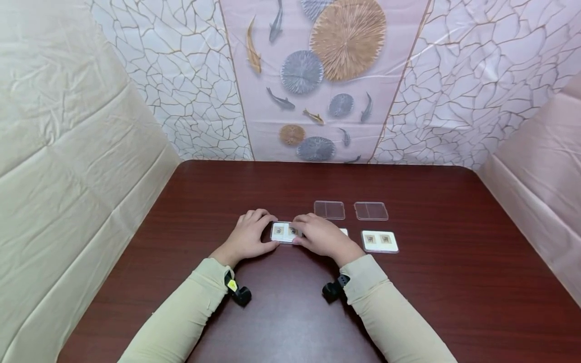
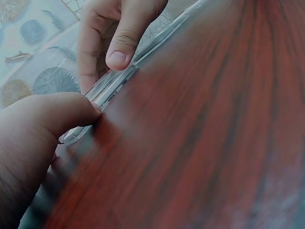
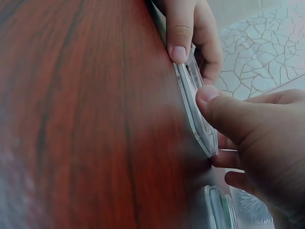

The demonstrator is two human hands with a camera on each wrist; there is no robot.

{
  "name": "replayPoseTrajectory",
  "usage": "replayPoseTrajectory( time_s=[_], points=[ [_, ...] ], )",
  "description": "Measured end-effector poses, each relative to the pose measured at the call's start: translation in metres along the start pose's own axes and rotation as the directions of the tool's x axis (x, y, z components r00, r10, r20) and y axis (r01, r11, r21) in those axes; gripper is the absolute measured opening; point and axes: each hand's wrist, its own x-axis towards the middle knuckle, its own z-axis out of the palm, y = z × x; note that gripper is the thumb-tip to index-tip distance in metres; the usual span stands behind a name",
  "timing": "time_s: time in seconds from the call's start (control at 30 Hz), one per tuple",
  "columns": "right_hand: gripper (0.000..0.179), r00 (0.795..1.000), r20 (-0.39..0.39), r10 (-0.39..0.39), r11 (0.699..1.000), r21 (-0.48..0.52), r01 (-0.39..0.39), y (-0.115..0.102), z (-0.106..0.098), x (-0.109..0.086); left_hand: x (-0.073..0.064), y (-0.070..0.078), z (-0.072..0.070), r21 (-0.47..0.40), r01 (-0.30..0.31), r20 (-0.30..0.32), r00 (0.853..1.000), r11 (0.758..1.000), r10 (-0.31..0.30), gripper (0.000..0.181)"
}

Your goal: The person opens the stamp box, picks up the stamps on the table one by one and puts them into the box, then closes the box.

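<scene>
A flat clear plastic case (image 1: 279, 232) with a white insert and two small stamp-like pictures lies on the table between my hands. My left hand (image 1: 247, 236) holds its left end, with the thumb (image 2: 78, 112) at the near edge and the other fingers at the far side. At the opposite end my right hand (image 1: 322, 237) pinches the case, its thumb (image 3: 214, 102) on the near edge. In the right wrist view the clear case (image 3: 198, 109) shows a layered edge, and the lid appears slightly raised. My right hand covers part of the case's right half.
Right of my hands lies a similar white-insert case (image 1: 380, 242). Another case (image 1: 344, 231) is mostly hidden behind my right hand. Two clear lids (image 1: 329, 209) lie farther back on the dark red wooden table (image 1: 290, 312). Patterned cloth (image 1: 317, 101) hangs behind the table.
</scene>
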Motion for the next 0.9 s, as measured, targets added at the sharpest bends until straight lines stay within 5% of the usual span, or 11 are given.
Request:
replayPoseTrajectory(
  time_s=[0.53, 0.9],
  points=[
    [0.046, 0.998, -0.052, 0.019, 0.999, -0.032, -0.021, 0.001, 0.008, 0.0, 0.0, 0.0, -0.002, -0.006, -0.003, 0.017, 1.0, 1.0, 0.003, 0.054],
    [0.05, 0.989, -0.119, 0.089, 0.993, 0.088, -0.079, 0.023, -0.009, -0.004, 0.004, 0.0, 0.002, 0.048, 0.008, -0.005, 1.0, 0.999, -0.007, 0.057]
  ],
)
